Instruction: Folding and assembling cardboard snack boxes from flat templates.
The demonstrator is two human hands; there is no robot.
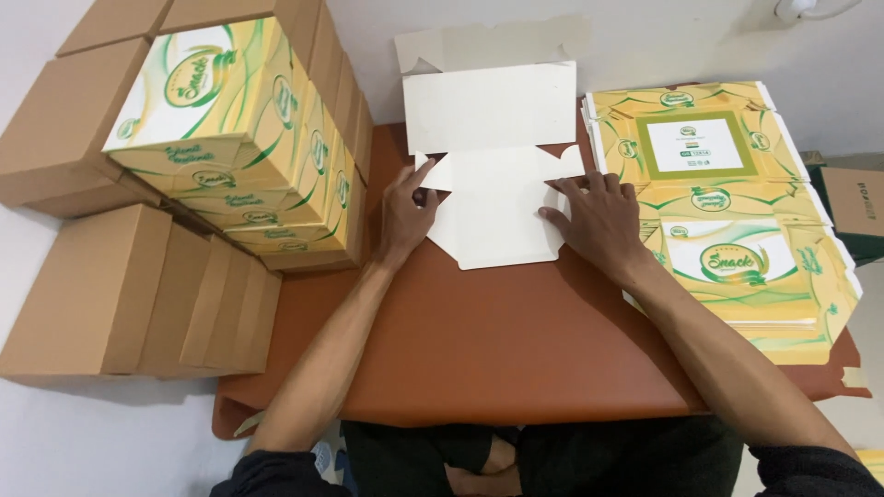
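Note:
A flat white cardboard box blank (493, 166) lies printed side down at the far middle of the brown table (497, 340). My left hand (405, 213) presses on its left side flap, fingers pointing away from me. My right hand (599, 219) rests flat on the blank's right edge, fingers spread. Neither hand grips anything; both press the card down.
A pile of flat yellow-green printed box blanks (727, 221) lies at the right. Folded yellow-green boxes (249, 138) are stacked at the left. Plain brown cardboard boxes (120, 294) stand on the floor and behind them. A white wall is beyond the table.

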